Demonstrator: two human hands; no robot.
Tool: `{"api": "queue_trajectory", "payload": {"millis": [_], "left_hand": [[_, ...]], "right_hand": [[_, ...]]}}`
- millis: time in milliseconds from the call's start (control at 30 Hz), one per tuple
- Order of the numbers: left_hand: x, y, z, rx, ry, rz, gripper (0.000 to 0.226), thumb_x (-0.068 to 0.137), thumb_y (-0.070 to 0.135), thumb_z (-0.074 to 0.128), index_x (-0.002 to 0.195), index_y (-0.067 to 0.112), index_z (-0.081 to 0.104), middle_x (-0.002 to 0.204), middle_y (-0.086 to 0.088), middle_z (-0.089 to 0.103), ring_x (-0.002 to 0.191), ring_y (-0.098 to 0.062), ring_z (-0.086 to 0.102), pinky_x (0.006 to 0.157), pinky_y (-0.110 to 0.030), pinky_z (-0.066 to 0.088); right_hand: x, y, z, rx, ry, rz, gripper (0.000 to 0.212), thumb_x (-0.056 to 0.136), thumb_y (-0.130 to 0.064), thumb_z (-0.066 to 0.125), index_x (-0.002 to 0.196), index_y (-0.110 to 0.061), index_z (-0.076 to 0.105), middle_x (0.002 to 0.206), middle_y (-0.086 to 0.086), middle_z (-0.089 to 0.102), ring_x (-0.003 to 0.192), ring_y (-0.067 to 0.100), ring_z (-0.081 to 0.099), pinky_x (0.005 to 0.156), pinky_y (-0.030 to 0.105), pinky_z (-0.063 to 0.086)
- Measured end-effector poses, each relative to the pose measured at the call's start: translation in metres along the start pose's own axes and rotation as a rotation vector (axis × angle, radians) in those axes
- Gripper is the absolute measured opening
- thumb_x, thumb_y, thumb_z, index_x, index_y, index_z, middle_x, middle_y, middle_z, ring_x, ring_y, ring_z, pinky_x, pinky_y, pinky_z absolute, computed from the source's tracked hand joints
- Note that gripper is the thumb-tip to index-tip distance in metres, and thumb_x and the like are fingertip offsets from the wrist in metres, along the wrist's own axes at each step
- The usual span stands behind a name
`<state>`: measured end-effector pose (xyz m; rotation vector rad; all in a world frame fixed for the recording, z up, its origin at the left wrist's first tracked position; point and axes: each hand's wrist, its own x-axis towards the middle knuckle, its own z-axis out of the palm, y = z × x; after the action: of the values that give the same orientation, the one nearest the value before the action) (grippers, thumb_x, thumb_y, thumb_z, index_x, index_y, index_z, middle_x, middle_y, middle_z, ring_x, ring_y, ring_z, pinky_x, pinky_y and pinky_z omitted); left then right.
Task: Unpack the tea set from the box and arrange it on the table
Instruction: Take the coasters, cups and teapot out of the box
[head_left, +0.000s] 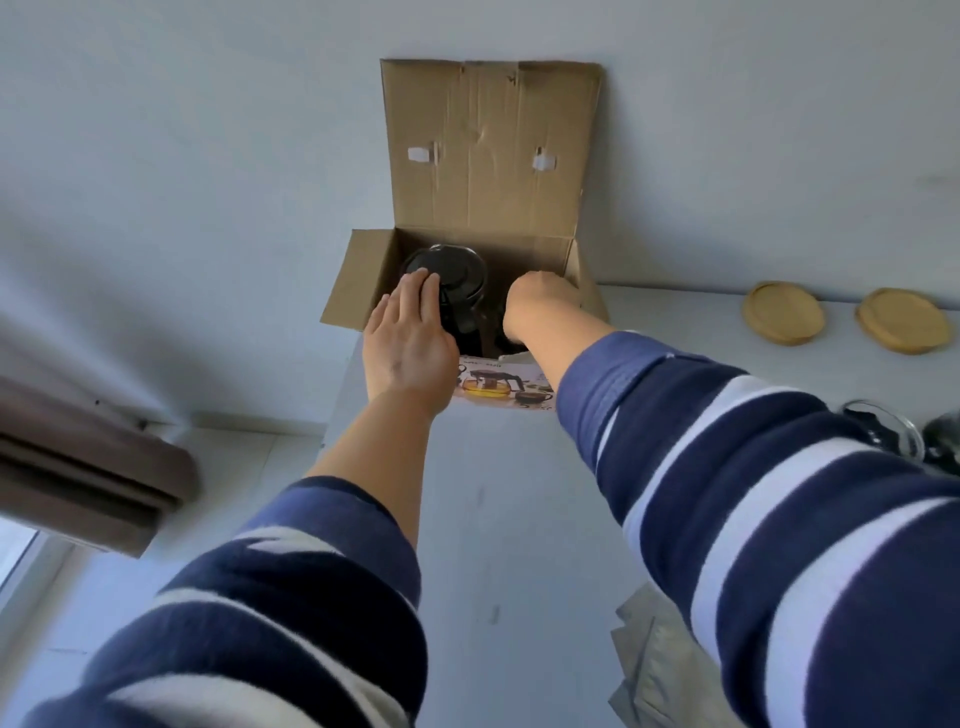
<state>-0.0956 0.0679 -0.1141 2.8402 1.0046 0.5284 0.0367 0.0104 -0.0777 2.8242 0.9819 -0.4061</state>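
Cardboard box (470, 291), open, standing at the far edge of the white surface (509, 519) against the wall, at 12 o'clock from the camera; its tall back lid flap is upright and creased, with two pale tabs showing on it, its left side flap is folded outward toward 9 o'clock, and the printed near panel bears a picture of a glass teapot and cups. Teapot (452, 283), with a dark lid and dark handle, sits upright inside the left half of the box, its top level with the box opening. Left hand (408, 338), reaching in from 7 o'clock, palm down, fingers spread and laid over the near side of the teapot lid; the fingers touch it but are not closed around it. Right hand (540, 306), reaching in from 5 o'clock, bent down at the wrist into the right half of the box, just beside the teapot; its fingers are hidden inside the box, so whether they are apart or clamped on anything cannot be told. Both forearms wear navy sleeves with white stripes, pushed up from the wrists. Two round wooden coasters (785, 313), lying flat side by side on the surface at 2 o'clock, well apart from the box. Glass cup (883, 428), with dark detail, at 3 o'clock near the right edge, partly hidden by the right sleeve. Crumpled packing paper (660, 670) on the surface at 5 o'clock.
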Motion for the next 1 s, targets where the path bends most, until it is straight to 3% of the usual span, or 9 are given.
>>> {"api": "queue_trajectory", "payload": {"millis": [167,267,400,667,733,833,1000], "left_hand": [[0.001,-0.001,0.002,0.010,0.009,0.009,0.055,0.091,0.015,0.042,0.145,0.008,0.034,0.152,-0.007,0.033,0.142,-0.023,0.029,0.119,-0.034,0.020],[0.002,-0.001,0.002,0.008,0.012,0.010,0.055,0.091,0.015,0.042,0.145,0.008,0.035,0.151,-0.008,0.034,0.141,-0.023,0.030,0.118,-0.035,0.021],[0.004,-0.001,0.003,0.003,0.011,0.002,0.055,0.090,0.015,0.042,0.144,0.007,0.036,0.150,-0.008,0.035,0.140,-0.023,0.031,0.118,-0.035,0.022],[0.003,0.001,0.000,-0.001,-0.002,-0.002,0.056,0.091,0.015,0.040,0.146,0.007,0.032,0.152,-0.008,0.032,0.142,-0.022,0.028,0.119,-0.034,0.018],[0.001,0.002,-0.001,0.001,-0.017,0.001,0.057,0.092,0.016,0.040,0.147,0.007,0.030,0.153,-0.007,0.031,0.143,-0.022,0.027,0.119,-0.035,0.018],[0.000,0.003,-0.005,0.002,-0.044,-0.010,0.058,0.093,0.017,0.041,0.148,0.009,0.026,0.155,-0.006,0.027,0.143,-0.022,0.024,0.119,-0.034,0.016],[0.000,0.003,-0.011,0.014,-0.100,-0.023,0.059,0.094,0.019,0.040,0.150,0.013,0.022,0.157,-0.003,0.022,0.145,-0.021,0.020,0.121,-0.035,0.013]], "right_hand": [[0.013,-0.002,0.003,-0.071,0.054,0.067,0.020,0.091,-0.017,0.058,0.108,-0.008,0.063,0.104,0.006,0.062,0.102,0.023,0.061,0.072,0.027,0.043],[0.017,-0.003,0.003,-0.072,0.058,0.097,0.034,0.089,-0.019,0.061,0.120,-0.006,0.056,0.118,0.009,0.059,0.112,0.024,0.058,0.082,0.028,0.046],[0.017,-0.004,0.007,-0.094,0.112,0.090,0.056,0.090,-0.020,0.058,0.138,0.002,0.036,0.138,0.018,0.042,0.126,0.029,0.045,0.098,0.033,0.043],[0.007,0.002,0.007,-0.193,0.357,0.000,0.053,0.089,-0.018,0.058,0.136,-0.002,0.039,0.134,0.016,0.041,0.122,0.029,0.040,0.097,0.033,0.037],[0.000,0.010,0.002,-0.099,0.401,-0.015,0.064,0.083,-0.024,0.068,0.135,-0.004,0.039,0.133,0.015,0.038,0.118,0.030,0.042,0.094,0.034,0.039],[-0.014,0.023,-0.009,0.242,0.362,-0.071,0.090,0.064,-0.035,0.085,0.133,-0.007,0.036,0.139,0.014,0.028,0.116,0.031,0.045,0.088,0.037,0.046],[-0.032,0.040,-0.018,0.621,0.412,-0.082,0.095,0.058,-0.038,0.086,0.133,-0.010,0.034,0.131,0.010,0.028,0.115,0.027,0.044,0.093,0.035,0.049]]}}
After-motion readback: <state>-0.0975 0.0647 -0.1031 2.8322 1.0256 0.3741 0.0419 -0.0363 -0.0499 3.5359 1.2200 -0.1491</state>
